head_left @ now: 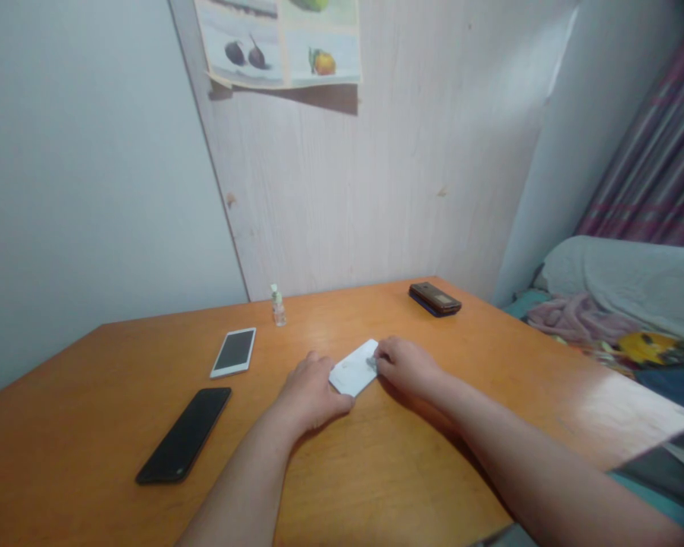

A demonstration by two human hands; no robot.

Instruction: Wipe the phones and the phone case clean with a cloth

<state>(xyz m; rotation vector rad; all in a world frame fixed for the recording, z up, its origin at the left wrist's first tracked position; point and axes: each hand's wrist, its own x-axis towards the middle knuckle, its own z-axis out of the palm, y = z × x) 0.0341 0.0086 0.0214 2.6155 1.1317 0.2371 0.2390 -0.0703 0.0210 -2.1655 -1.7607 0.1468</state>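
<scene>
A white phone [354,368] lies face down on the orange wooden table [376,471], between my two hands. My left hand [309,394] rests on the table against the phone's near left end, fingers curled around it. My right hand [406,365] touches the phone's far right edge, its fingertips pinched on something small and grey that I cannot make out.
A black phone [185,434] lies at the near left, a white-framed phone [234,352] beyond it. A small clear bottle [278,306] stands near the wall. A brown flip phone [435,298] lies at the far right. A bed with blankets [621,304] is on the right.
</scene>
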